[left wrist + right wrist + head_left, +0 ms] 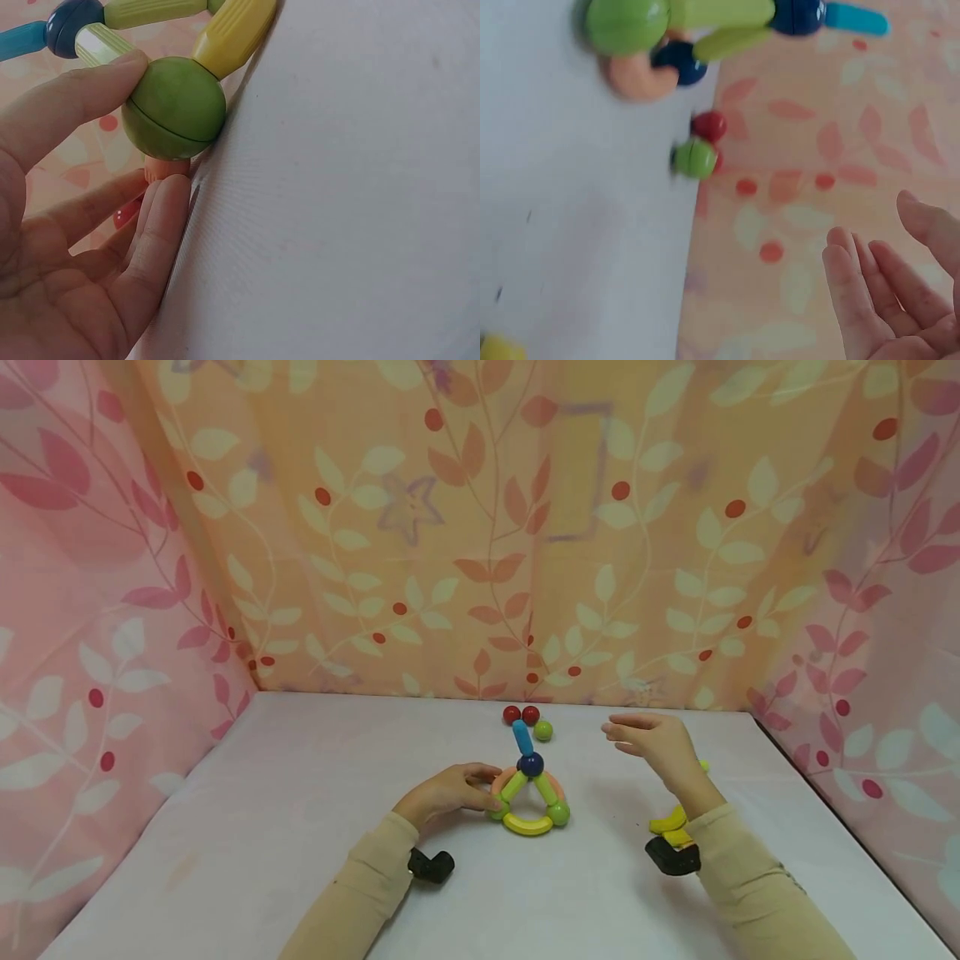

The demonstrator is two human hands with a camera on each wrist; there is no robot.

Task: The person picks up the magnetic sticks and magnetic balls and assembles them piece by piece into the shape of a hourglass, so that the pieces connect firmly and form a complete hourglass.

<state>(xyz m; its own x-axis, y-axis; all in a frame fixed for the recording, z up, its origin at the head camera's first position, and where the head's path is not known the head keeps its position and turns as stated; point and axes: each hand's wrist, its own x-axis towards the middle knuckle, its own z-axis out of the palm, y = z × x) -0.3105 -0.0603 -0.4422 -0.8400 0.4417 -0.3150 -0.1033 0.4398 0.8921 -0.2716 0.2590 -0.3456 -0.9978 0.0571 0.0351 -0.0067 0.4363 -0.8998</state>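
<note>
Left hand [453, 789]: fingers [161, 225] grasp the green corner ball [176, 105] at the near left of the ball-and-rod frame [531, 765], which stands mid-surface [247, 827]; right hand [656, 747], raised to the right, has its fingers extended, holding nothing. Beyond: two red balls [512, 715] and a loose green ball [543, 732] far centre, yellow pieces [667, 822] right. Judged step: steadying the frame; any addition calls for keeping that corner braced while the right hand places lightly.
</note>
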